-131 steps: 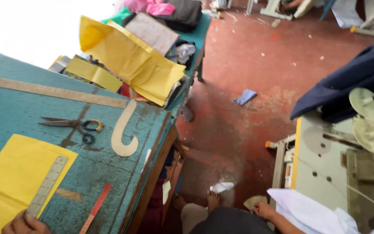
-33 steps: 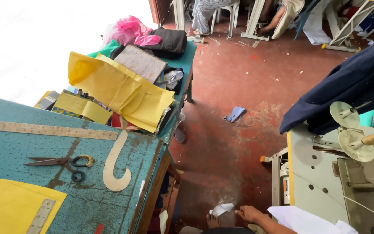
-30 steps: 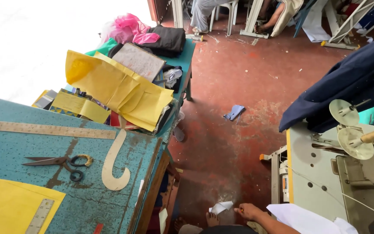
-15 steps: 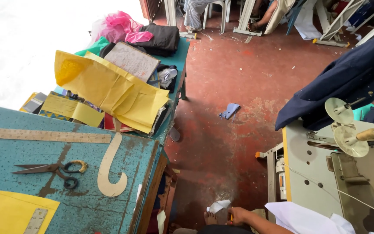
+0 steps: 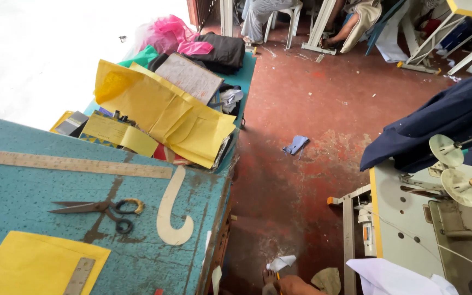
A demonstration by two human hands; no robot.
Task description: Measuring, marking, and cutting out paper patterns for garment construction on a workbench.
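My right hand (image 5: 297,285) is low at the bottom edge, down near the red floor, mostly cut off by the frame. It is just below a crumpled white paper scrap (image 5: 281,263) lying on the floor. Whether the fingers hold anything cannot be made out. My left hand is out of view. On the teal worktable (image 5: 23,180) to the left lie black-handled scissors (image 5: 102,208), a cream curved template (image 5: 171,213), a long wooden ruler (image 5: 72,164), and yellow paper (image 5: 28,265) with a short metal ruler (image 5: 78,276) on it.
A pile of yellow paper patterns (image 5: 165,117), fabrics and bags sits on the far table. A sewing machine table (image 5: 405,218) with dark blue cloth (image 5: 443,117) stands at the right. A blue rag (image 5: 296,144) lies on the floor. Seated people and chairs are at the back.
The view has tilted so the yellow paper and my left hand slid out at the bottom left. My right arm reached down to the white scrap on the floor.
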